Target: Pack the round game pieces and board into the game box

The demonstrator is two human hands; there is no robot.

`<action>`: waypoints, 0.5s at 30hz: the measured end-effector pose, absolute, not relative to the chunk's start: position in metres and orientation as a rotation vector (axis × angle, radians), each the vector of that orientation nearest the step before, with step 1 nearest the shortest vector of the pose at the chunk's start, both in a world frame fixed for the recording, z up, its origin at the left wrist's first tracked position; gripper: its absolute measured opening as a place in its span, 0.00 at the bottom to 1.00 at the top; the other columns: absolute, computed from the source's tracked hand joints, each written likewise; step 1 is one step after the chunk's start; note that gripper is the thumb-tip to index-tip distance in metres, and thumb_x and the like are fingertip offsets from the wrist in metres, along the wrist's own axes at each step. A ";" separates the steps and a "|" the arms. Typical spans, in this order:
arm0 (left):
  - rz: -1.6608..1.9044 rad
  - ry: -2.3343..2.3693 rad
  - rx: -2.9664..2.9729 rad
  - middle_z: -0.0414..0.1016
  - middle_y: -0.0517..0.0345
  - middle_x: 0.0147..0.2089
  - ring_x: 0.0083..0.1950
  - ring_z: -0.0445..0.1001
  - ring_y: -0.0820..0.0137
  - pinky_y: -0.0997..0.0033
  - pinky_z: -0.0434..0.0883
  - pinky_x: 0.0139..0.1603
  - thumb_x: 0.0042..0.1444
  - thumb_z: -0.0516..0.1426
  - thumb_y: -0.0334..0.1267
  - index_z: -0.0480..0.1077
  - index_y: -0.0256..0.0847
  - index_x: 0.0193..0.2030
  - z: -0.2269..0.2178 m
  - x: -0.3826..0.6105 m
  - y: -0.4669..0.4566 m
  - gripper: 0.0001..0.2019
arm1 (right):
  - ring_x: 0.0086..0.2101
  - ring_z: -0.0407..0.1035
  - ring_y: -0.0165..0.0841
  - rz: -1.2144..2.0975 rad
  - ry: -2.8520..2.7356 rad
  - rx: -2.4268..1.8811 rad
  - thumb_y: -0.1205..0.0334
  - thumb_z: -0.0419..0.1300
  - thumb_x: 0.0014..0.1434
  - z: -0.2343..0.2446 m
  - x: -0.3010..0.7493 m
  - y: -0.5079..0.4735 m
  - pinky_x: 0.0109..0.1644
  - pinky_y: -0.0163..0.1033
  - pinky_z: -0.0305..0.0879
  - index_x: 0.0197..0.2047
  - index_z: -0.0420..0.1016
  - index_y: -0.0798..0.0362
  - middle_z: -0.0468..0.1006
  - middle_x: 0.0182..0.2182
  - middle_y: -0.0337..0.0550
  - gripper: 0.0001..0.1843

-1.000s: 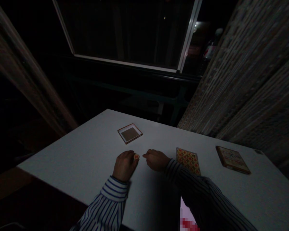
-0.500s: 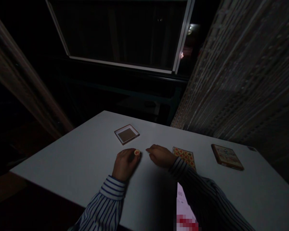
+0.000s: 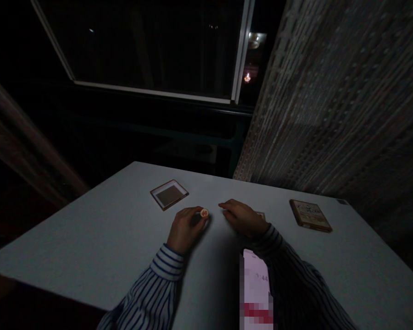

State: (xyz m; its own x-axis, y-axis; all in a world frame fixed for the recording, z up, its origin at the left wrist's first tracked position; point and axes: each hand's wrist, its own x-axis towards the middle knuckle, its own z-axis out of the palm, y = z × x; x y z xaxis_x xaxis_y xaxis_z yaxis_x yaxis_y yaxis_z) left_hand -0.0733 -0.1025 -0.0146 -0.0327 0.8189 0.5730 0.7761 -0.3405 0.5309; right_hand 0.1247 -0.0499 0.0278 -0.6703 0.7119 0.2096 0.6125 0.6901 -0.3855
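My left hand [image 3: 182, 231] pinches a round Chinese chess piece [image 3: 204, 213] between thumb and fingers, its pale face with a red character turned up. To the right of it, my right hand [image 3: 244, 217] hovers over or rests on the table, I cannot tell which. Its index finger is stretched out, the thumb is apart from it, and nothing shows between them. The set of pieces [image 3: 261, 214] is almost wholly hidden behind my right hand and sleeve; only a corner peeks out.
A shallow open box part [image 3: 161, 189] lies on the white table [image 3: 117, 229] beyond my left hand. Farther right is a flat decorated box [image 3: 311, 214]. A lit phone [image 3: 255, 279] lies near my right forearm. String curtains [image 3: 313, 91] hang by the dark window.
The view has shifted, so the table things appear farther left. My left hand, still holding the piece, has come nearer my right hand. My right hand now covers most of the set of pieces.
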 end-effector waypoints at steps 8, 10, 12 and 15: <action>1.323 1.647 2.220 0.77 0.54 0.40 0.42 0.74 0.66 0.63 0.68 0.47 0.53 0.56 0.42 0.71 0.41 0.41 -0.003 -0.048 -0.089 0.11 | 0.49 0.66 0.35 0.433 -2.465 -1.088 0.64 0.48 0.60 0.027 0.151 -0.046 0.54 0.40 0.60 0.54 0.68 0.56 0.73 0.48 0.49 0.20; 1.323 1.631 2.223 0.77 0.54 0.39 0.42 0.74 0.65 0.63 0.68 0.47 0.53 0.57 0.42 0.71 0.40 0.41 0.000 -0.041 -0.086 0.11 | 0.48 0.66 0.35 0.435 -2.441 -1.089 0.64 0.48 0.60 0.027 0.157 -0.045 0.54 0.40 0.60 0.54 0.68 0.57 0.73 0.47 0.49 0.20; 1.318 1.610 2.233 0.77 0.55 0.39 0.42 0.74 0.66 0.63 0.68 0.47 0.53 0.57 0.42 0.71 0.41 0.41 0.003 -0.035 -0.084 0.10 | 0.47 0.67 0.35 0.440 -2.414 -1.099 0.64 0.48 0.60 0.029 0.164 -0.044 0.53 0.41 0.61 0.53 0.69 0.57 0.74 0.46 0.50 0.20; 1.310 1.568 2.260 0.77 0.55 0.39 0.42 0.75 0.66 0.64 0.68 0.48 0.53 0.56 0.41 0.71 0.41 0.41 0.007 -0.025 -0.081 0.10 | 0.46 0.68 0.35 0.446 -2.371 -1.116 0.64 0.48 0.60 0.032 0.174 -0.043 0.52 0.41 0.62 0.52 0.70 0.56 0.75 0.46 0.49 0.19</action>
